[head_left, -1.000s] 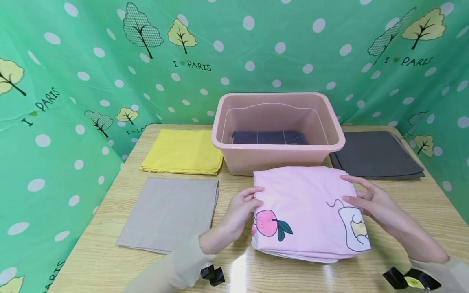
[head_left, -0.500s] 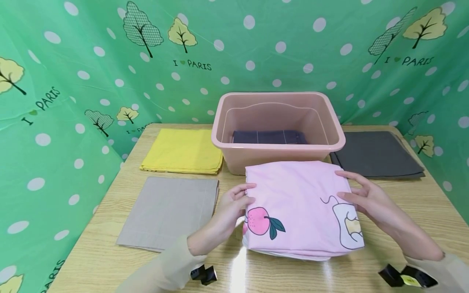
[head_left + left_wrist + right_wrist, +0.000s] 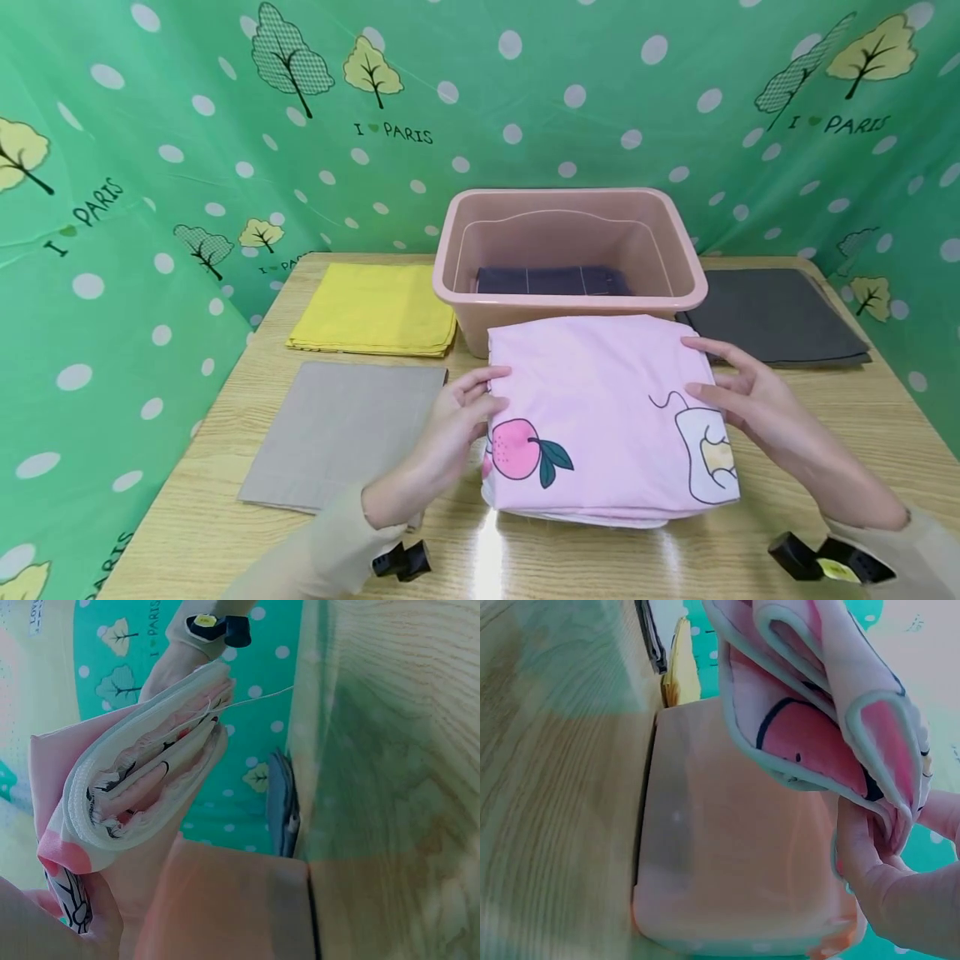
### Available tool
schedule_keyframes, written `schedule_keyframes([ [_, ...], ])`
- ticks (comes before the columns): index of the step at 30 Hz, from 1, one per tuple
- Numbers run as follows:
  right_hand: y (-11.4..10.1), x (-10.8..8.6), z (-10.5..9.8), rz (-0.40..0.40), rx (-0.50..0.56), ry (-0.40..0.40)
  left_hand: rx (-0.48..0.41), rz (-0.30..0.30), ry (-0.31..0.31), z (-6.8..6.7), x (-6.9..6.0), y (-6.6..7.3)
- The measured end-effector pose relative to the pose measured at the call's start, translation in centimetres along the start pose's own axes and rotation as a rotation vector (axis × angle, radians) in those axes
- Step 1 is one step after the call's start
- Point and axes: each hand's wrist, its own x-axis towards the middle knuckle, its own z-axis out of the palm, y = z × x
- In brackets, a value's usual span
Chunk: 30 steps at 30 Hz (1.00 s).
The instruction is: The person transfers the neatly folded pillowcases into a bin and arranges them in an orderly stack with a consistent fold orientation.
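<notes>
Folded pink printed cloth (image 3: 592, 400), before rectangular pink plastic bin (image 3: 562, 302): left hand (image 3: 446, 421), right hand (image 3: 761, 400) gripped opposite sides; I judged level, even pinching best for folds.

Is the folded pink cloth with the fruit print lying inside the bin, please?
No, the left hand and right hand hold the pink cloth outside the bin, in front of it.

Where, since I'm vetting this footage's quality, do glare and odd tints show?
Head view: bright glare streak on the table, below the pink cloth; left wrist view: greenish tint across the table; right wrist view: greenish patch on the table, washed-out upper right corner.
</notes>
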Motion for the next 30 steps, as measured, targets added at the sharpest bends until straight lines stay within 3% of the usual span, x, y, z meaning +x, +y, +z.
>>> schedule_keyframes([
  [6,-0.7,0.2,0.1,-0.046,0.087,-0.02,0.011,0.031,0.002,0.0,-0.2,0.9],
  [14,-2.2,0.4,0.0,-0.019,0.038,0.016,0.024,0.089,0.012,0.1,0.1,2.2],
  [30,-4.2,2.4,-0.8,0.017,0.163,0.007,0.049,0.088,0.052,0.3,2.3,4.6],
])
